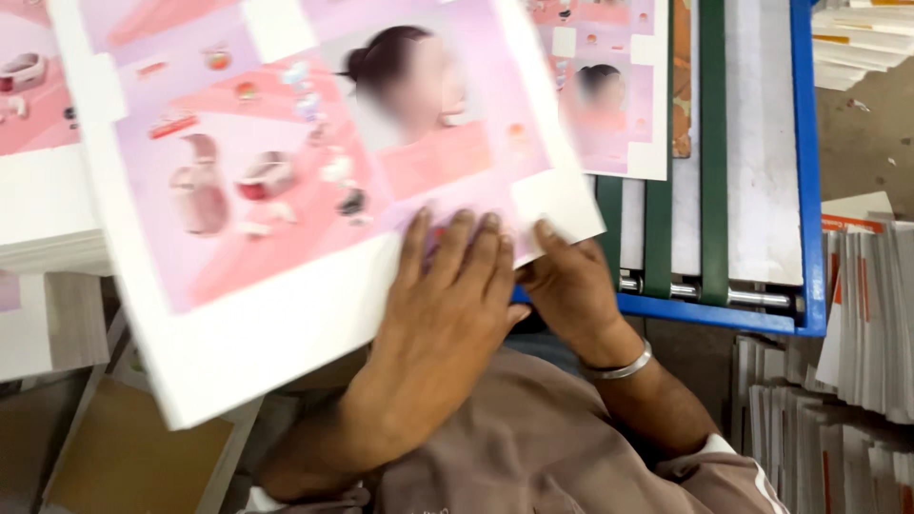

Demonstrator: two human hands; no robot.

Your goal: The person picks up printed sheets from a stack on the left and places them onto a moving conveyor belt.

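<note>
At far left a stack of printed sheets (43, 205) sits beside the big pink printed sheet (286, 181), tilted. The left hand (447, 305) presses flat, fingers spread on its lower edge; the right hand (571, 286) pinches its corner. Rightward, green belts (712, 143) run in a blue frame (804, 171). The loose sheet could buckle or slip.
</note>
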